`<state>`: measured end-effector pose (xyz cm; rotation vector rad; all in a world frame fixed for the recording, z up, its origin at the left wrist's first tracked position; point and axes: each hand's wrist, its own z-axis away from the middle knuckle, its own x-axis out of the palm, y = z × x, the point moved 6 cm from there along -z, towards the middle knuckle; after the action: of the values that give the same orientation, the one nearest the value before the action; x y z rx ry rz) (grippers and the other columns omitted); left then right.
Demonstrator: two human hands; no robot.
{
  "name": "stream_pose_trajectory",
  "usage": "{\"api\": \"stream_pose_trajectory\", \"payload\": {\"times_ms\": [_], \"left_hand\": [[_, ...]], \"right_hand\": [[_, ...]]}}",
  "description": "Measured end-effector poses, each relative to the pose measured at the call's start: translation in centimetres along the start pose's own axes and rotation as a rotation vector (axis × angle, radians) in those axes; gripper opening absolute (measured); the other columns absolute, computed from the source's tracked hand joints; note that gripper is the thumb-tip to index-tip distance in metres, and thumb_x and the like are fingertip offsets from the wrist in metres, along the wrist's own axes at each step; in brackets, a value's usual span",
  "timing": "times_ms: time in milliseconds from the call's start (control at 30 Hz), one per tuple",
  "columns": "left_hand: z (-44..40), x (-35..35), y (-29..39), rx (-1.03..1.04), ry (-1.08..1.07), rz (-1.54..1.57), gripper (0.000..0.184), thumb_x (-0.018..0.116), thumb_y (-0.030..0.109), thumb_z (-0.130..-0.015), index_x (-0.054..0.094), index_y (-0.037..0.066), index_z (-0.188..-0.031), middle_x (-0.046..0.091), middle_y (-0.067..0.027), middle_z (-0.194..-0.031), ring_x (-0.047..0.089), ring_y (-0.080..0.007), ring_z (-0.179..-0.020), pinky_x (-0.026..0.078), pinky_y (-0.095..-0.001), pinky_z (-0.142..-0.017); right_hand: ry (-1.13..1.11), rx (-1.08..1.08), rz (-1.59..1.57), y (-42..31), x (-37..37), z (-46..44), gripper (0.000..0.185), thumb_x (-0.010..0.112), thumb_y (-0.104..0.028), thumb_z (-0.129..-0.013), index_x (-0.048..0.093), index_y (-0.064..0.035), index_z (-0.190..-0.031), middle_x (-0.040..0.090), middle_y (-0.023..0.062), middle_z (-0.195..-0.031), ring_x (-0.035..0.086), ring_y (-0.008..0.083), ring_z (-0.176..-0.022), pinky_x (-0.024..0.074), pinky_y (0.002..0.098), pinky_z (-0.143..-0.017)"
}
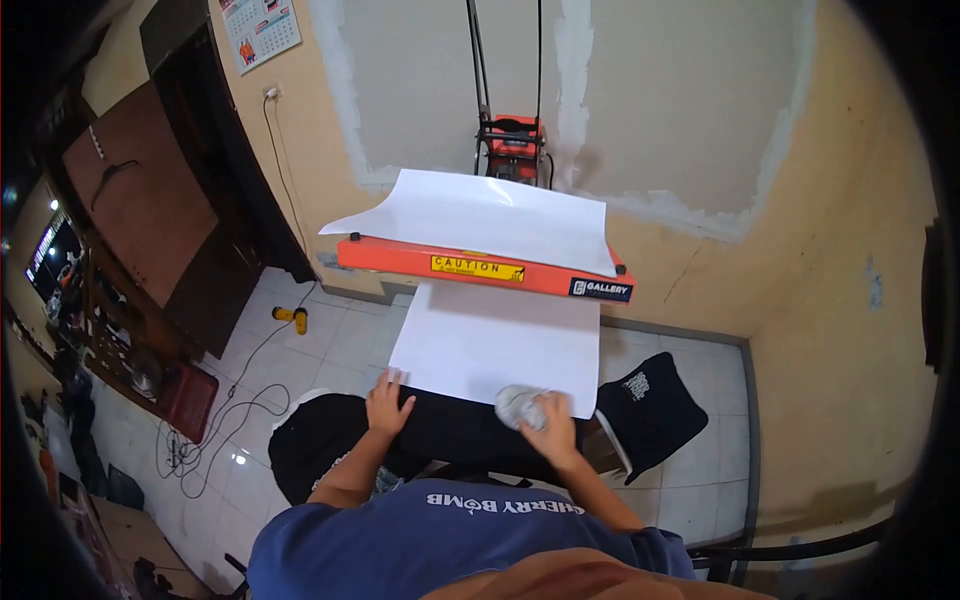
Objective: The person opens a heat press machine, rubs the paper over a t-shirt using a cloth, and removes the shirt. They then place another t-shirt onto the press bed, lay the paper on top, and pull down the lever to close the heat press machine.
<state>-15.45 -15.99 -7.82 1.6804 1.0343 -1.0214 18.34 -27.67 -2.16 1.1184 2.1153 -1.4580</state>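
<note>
A large white sheet (500, 340) extends toward me from under the orange plate of a press (400, 255) marked "CAUTION" and "GALLERY". My left hand (388, 403) lies with its fingers spread at the sheet's near left corner. Near the front right corner, my right hand (552, 430) has its fingers closed on a crumpled greyish-white cloth (519, 407), which rests on the sheet. Black fabric (465, 425) shows along the sheet's near edge. What lies beneath the sheet is hidden.
Another white sheet (480, 215) covers the plate's top. Printed black fabric (655, 415) is at right, with more black fabric (320, 440) at left. A yellow tool (292, 318) and tangled cable (215, 440) lie on the tiled floor. Behind stands a red machine (515, 145).
</note>
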Motion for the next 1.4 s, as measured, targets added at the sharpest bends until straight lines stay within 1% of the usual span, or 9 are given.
{"api": "stream_pose_trajectory", "payload": {"times_ms": [67,267,567,633,700,833,1033,1233,1400], "left_hand": [[1.5,0.0,0.9,0.140,-0.079,-0.006,0.057,0.052,0.042,-0.087,0.039,0.026,-0.140,0.028,-0.0073,-0.151,0.024,-0.0301,-0.139,0.020,-0.0572,-0.108],[4.6,-0.2,0.9,0.258,-0.197,0.010,0.055,0.048,0.045,-0.089,0.039,0.028,-0.140,0.028,-0.0055,-0.151,0.023,-0.0271,-0.140,0.013,-0.0623,-0.107],[7.6,-1.0,1.8,0.273,-0.271,0.131,0.053,0.050,0.045,-0.089,0.042,0.030,-0.139,0.028,-0.0076,-0.150,0.021,-0.0311,-0.140,0.029,-0.0590,-0.101],[9.1,-0.6,1.1,0.250,-0.226,0.164,0.053,0.055,0.045,-0.086,0.049,0.020,-0.133,0.030,-0.0081,-0.149,0.023,-0.0315,-0.139,0.034,-0.0581,-0.098],[9.9,-0.6,0.5,0.196,-0.187,0.261,0.054,0.057,0.045,-0.084,0.051,0.016,-0.130,0.031,-0.0080,-0.148,0.024,-0.0310,-0.138,0.035,-0.0582,-0.097],[11.3,-2.1,1.0,0.229,-0.142,0.202,0.052,0.056,0.044,-0.084,0.050,0.023,-0.131,0.033,-0.0069,-0.147,0.027,-0.0298,-0.137,0.040,-0.0525,-0.093],[13.2,-3.0,0.6,0.260,-0.193,0.232,0.048,0.055,0.043,-0.086,0.049,0.031,-0.132,0.029,-0.0088,-0.149,0.022,-0.0319,-0.139,0.038,-0.0537,-0.093],[14.7,-3.2,0.8,0.277,-0.186,0.235,0.045,0.056,0.042,-0.086,0.053,0.031,-0.129,0.029,-0.0097,-0.149,0.023,-0.0325,-0.138,0.038,-0.0543,-0.093],[16.6,-3.6,0.3,0.287,-0.183,0.251,0.044,0.058,0.041,-0.085,0.054,0.032,-0.128,0.031,-0.0099,-0.148,0.023,-0.0342,-0.138,0.039,-0.0576,-0.092]], "right_hand": [[0.100,0.074,0.000,1.3,-1.4,-0.9,0.052,0.078,-0.026,-0.067,0.055,-0.0079,-0.110,0.048,0.0228,-0.115,0.049,0.0422,-0.110,0.0452,0.0444,-0.090],[0.376,0.206,0.062,3.5,-1.7,-1.7,0.050,0.079,-0.016,-0.064,0.056,-0.0106,-0.108,0.047,0.0198,-0.110,0.052,0.0388,-0.101,0.0460,0.0421,-0.085],[-0.121,0.178,0.022,-8.1,10.6,0.1,0.058,0.078,-0.031,-0.068,0.052,-0.0166,-0.118,0.048,0.0166,-0.111,0.057,0.0373,-0.096,0.0506,0.0461,-0.076],[-0.135,0.054,0.035,-11.6,13.6,1.8,0.065,0.080,-0.031,-0.066,0.048,-0.0163,-0.120,0.048,0.0172,-0.111,0.058,0.0376,-0.094,0.0519,0.0446,-0.074],[-0.184,0.194,0.085,-12.9,14.7,1.9,0.064,0.080,-0.030,-0.065,0.048,-0.0144,-0.119,0.047,0.0166,-0.112,0.057,0.0378,-0.096,0.0512,0.0453,-0.075],[-0.024,0.131,0.002,-9.7,13.0,3.1,0.064,0.077,-0.028,-0.068,0.047,-0.0140,-0.123,0.048,0.0174,-0.112,0.056,0.0380,-0.097,0.0501,0.0452,-0.077],[0.339,0.442,0.258,0.0,1.1,7.4,0.065,0.078,-0.024,-0.068,0.046,-0.0096,-0.123,0.051,0.0189,-0.110,0.056,0.0377,-0.097,0.0482,0.0446,-0.082],[0.343,0.650,0.285,0.3,-0.2,7.7,0.067,0.076,-0.020,-0.070,0.042,-0.0090,-0.126,0.047,0.0199,-0.118,0.055,0.0389,-0.099,0.0473,0.0441,-0.085],[0.099,0.263,0.078,-7.8,9.0,7.2,0.068,0.075,-0.015,-0.070,0.041,-0.0085,-0.129,0.047,0.0197,-0.118,0.051,0.0376,-0.107,0.0448,0.0421,-0.091]]}}
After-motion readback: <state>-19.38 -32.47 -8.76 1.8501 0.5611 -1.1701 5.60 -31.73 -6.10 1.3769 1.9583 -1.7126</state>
